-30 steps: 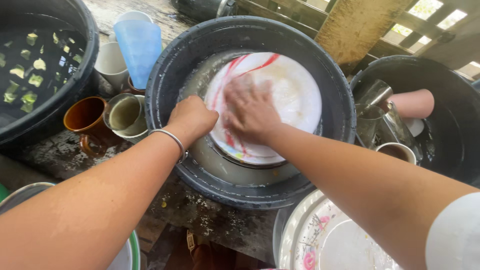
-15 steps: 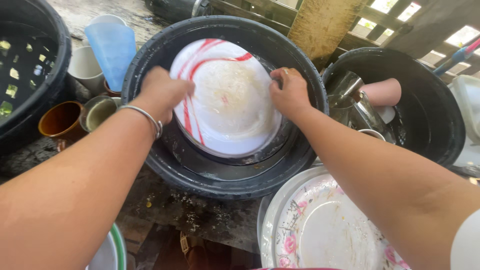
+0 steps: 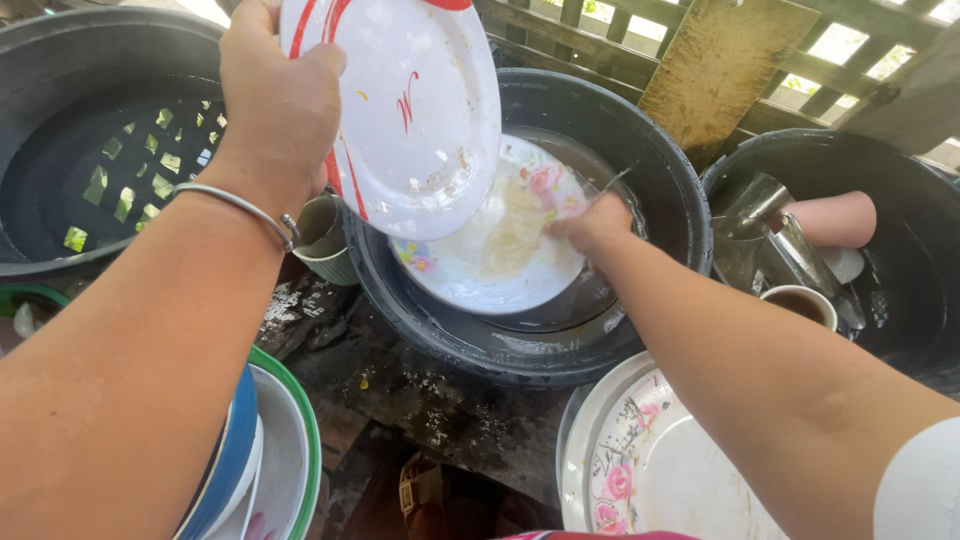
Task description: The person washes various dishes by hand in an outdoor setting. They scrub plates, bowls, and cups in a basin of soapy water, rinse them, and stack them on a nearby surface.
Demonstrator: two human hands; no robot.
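My left hand (image 3: 275,100), a thin silver bangle on its wrist, grips a white plate with a red rim (image 3: 405,110) by its left edge and holds it tilted up above the black wash basin (image 3: 660,180). Inside the basin lies a white plate with a flower pattern (image 3: 490,250), smeared with soapy residue. My right hand (image 3: 595,225) rests on that flowered plate's right side, fingers closed on something small that I cannot make out.
A large black tub of water (image 3: 90,170) stands at the left. Another black tub (image 3: 900,290) at the right holds glasses, a pink cup and a mug. A green cup (image 3: 325,240) sits between basins. Stacked plates (image 3: 270,460) lie lower left, a floral tray (image 3: 640,460) lower right.
My left hand has lifted the red-rimmed plate out of the basin and up to the left. The flowered plate beneath is now uncovered, and my right hand has come down onto it.
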